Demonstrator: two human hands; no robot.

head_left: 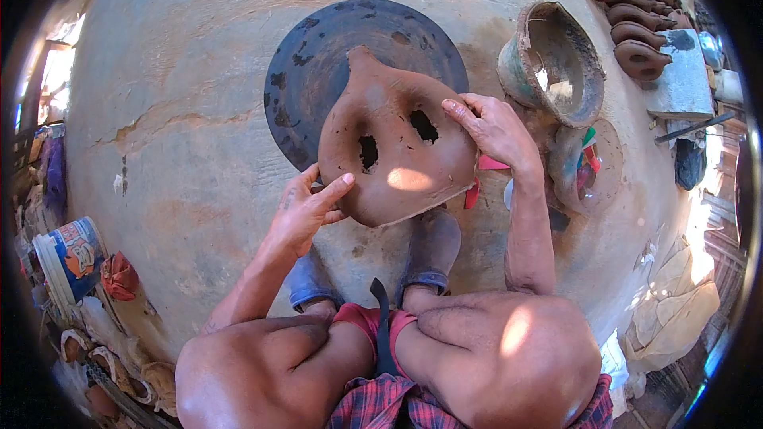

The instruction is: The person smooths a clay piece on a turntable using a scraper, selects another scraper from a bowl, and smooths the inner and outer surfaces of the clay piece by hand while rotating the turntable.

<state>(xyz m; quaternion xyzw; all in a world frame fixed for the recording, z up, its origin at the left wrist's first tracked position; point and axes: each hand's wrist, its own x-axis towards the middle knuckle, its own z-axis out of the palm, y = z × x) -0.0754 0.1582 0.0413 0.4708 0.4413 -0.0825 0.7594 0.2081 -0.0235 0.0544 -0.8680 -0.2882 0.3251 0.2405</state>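
Between my hands is a brown, wet-looking clay piece (pixel 389 139), rounded and wide near me and narrowing to a knobbed tip at the far end. Two ragged dark holes pierce its upper face. My left hand (pixel 306 205) grips its near left edge, thumb on top and fingers partly hidden beneath. On the right side, my right hand (pixel 493 131) holds the edge with the thumb pressed on the upper surface; its other fingers are mostly out of sight. Behind and partly under the clay piece in view lies a round dark disc (pixel 306 71) with wet blotches.
A worn pot (pixel 517 59) with water-like contents stands at the right, beside a bowl (pixel 610 167) with colourful scraps. Several similar clay pieces (pixel 642 60) line the far right. At left are a paint bucket (pixel 78 258) and a red bundle (pixel 119 276). The floor (pixel 191 167) is cracked.
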